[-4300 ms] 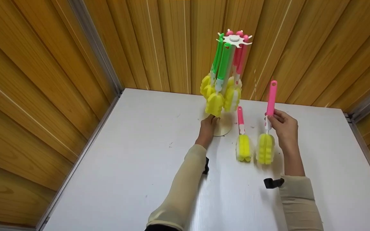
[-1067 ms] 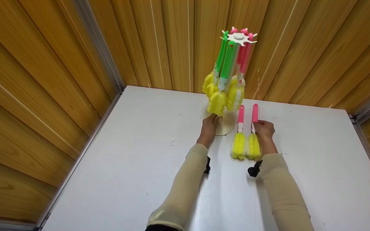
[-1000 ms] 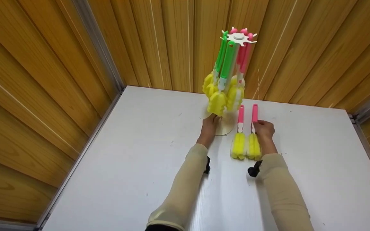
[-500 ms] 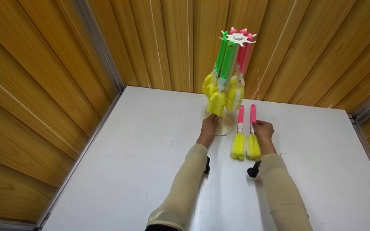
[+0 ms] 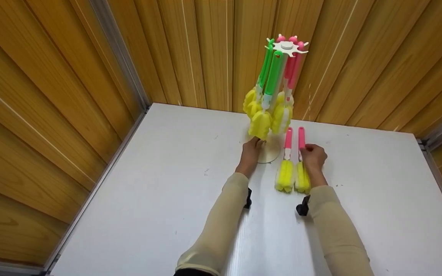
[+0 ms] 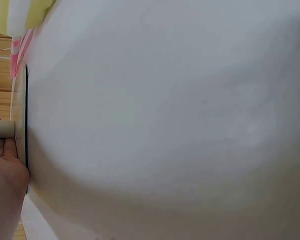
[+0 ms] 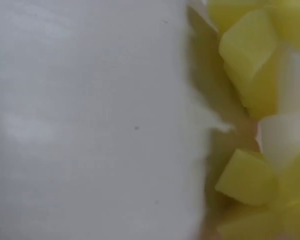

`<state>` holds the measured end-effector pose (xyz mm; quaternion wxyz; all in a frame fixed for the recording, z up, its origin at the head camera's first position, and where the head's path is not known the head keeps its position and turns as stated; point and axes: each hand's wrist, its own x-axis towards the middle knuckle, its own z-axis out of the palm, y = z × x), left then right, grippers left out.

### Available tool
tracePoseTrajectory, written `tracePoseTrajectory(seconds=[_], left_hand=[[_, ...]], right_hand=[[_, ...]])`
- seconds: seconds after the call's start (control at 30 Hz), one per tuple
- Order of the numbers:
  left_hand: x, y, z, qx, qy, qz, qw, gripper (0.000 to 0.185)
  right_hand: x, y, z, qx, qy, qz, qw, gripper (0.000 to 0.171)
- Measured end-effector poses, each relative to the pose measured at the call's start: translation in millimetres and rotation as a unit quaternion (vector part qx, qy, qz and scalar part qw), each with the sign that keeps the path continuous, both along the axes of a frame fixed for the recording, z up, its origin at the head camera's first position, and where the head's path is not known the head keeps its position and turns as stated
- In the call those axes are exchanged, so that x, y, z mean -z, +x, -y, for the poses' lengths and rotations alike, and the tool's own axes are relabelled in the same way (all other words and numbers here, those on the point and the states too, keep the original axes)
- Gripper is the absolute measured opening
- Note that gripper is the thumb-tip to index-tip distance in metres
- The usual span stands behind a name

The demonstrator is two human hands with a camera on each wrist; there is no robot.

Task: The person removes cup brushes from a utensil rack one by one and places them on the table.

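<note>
On table (image 5: pixel 159 172), right hand (image 5: pixel 315 158) pinches pink-handled brush (image 5: pixel 302 176).

The right wrist view cuts off both sponge heads (image 7: pixel 249 179).

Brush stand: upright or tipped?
Upright: the round base lies flat on the tabletop, the hooked top is above it, and brushes hang sponge-down.

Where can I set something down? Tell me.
Free: the table left of the left sleeve, right of the right sleeve, and between sleeves, up to two unhung brushes. Crowded: around the stand, left hand, right hand and brushes.
</note>
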<state>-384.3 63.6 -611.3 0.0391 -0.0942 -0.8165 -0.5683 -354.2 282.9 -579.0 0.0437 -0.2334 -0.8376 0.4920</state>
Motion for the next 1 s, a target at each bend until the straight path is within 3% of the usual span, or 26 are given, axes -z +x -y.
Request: tracePoseTrajectory(seconds=[0.2,0.5,0.73,1.0], left_hand=[[-0.7,1.6,0,0.003,-0.004,0.002,1.0000,0.030],[-1.6,0.8,2,-0.002,-0.009,-0.010,0.9999,0.028],[-2.2,0.3,2,-0.002,-0.012,-0.021,0.9997,0.028],[-4.8,1.8,2,-0.003,-0.011,-0.008,0.9999,0.028]], right_hand=[[-9.1,0.5,-4,0.000,-0.016,0.001,1.000,0.044],[-48.3,3.0,3,-0.046,0.010,-0.135,0.990,0.036],[-84.5,6.1,18,-0.080,0.009,-0.185,0.979,0.036],[-122.9,4.4,36,-0.117,-0.023,-0.238,0.964,0.036]])
